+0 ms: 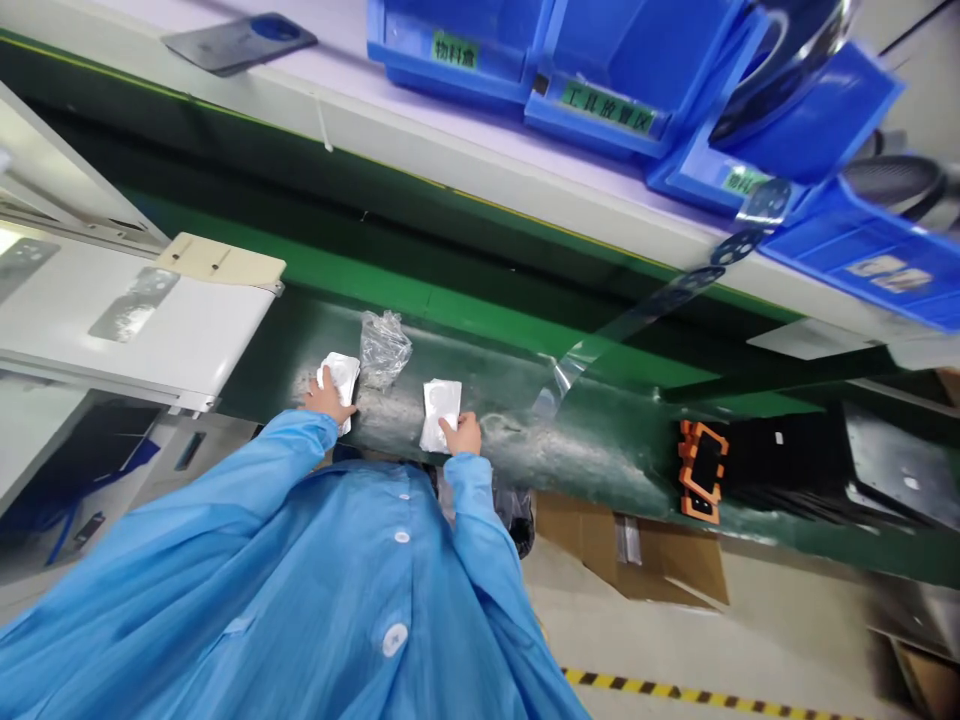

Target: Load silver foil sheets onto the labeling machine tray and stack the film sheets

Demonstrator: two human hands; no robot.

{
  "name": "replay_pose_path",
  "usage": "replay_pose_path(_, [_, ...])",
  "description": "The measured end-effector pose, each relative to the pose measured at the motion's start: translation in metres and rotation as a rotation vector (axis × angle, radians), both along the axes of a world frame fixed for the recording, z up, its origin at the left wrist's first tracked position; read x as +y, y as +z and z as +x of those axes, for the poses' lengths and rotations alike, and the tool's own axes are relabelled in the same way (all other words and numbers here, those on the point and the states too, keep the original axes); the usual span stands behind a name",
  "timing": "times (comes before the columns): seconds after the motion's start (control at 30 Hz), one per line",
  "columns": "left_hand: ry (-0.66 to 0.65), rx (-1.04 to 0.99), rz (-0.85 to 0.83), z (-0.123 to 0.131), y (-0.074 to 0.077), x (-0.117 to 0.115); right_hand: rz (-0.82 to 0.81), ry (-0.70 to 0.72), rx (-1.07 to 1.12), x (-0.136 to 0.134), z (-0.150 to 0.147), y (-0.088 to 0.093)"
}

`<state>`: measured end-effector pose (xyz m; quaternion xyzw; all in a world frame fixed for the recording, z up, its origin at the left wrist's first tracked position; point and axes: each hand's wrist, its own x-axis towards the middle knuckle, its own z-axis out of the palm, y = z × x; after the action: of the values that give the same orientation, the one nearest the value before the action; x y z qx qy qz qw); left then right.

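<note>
My left hand (327, 398) rests on a white packet (341, 378) lying on the dark green bench (600, 450), fingers closed over its near edge. My right hand (463, 434) pinches the lower corner of a second white packet (440, 410) a little to the right. A crumpled clear plastic bag (383, 347) lies between and just beyond the two packets. Both arms are in light blue coat sleeves.
A white machine housing (150, 320) stands at the left. Blue bins (600, 60) sit on the shelf above, with a tape strip (645, 310) hanging down. An orange and black fixture (701, 470) is at the right, cardboard (637, 550) below the bench.
</note>
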<state>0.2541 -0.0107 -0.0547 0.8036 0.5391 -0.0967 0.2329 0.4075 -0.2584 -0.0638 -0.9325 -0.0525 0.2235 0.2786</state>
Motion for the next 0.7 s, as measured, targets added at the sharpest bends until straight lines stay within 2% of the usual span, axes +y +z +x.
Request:
replay_pose_path(0.1, [-0.009, -0.025, -0.013, -0.003, 0.003, 0.003, 0.024, -0.037, 0.070, 0.003, 0.014, -0.013])
replay_pose_path(0.17, [0.002, -0.039, -0.019, -0.004, 0.005, 0.004, 0.068, -0.027, 0.101, -0.008, 0.024, -0.018])
replay_pose_path(0.27, [0.024, -0.138, 0.069, 0.000, 0.009, -0.005, 0.137, -0.032, 0.123, -0.022, 0.035, -0.022])
replay_pose_path(0.33, [-0.066, -0.307, 0.050, 0.010, 0.011, -0.023, 0.173, -0.055, 0.128, -0.027, 0.037, -0.025])
replay_pose_path(0.37, [-0.142, -0.399, -0.007, 0.018, 0.011, -0.036, 0.193, -0.067, 0.131, -0.027, 0.037, -0.026])
replay_pose_path(0.4, [-0.232, -0.470, -0.138, 0.027, 0.010, -0.050, 0.215, -0.077, 0.134, -0.027, 0.036, -0.028])
replay_pose_path(0.47, [-0.285, -0.483, -0.280, 0.051, 0.003, -0.082, 0.267, -0.096, 0.142, -0.027, 0.032, -0.032])
replay_pose_path(0.57, [-0.206, -0.435, -0.397, 0.080, -0.015, -0.117, 0.356, -0.126, 0.143, -0.028, 0.024, -0.036])
replay_pose_path(0.63, [-0.133, -0.408, -0.462, 0.088, -0.027, -0.125, 0.419, -0.144, 0.143, -0.032, 0.019, -0.038])
replay_pose_path(0.7, [-0.066, -0.398, -0.528, 0.084, -0.036, -0.123, 0.483, -0.163, 0.150, -0.037, 0.016, -0.038])
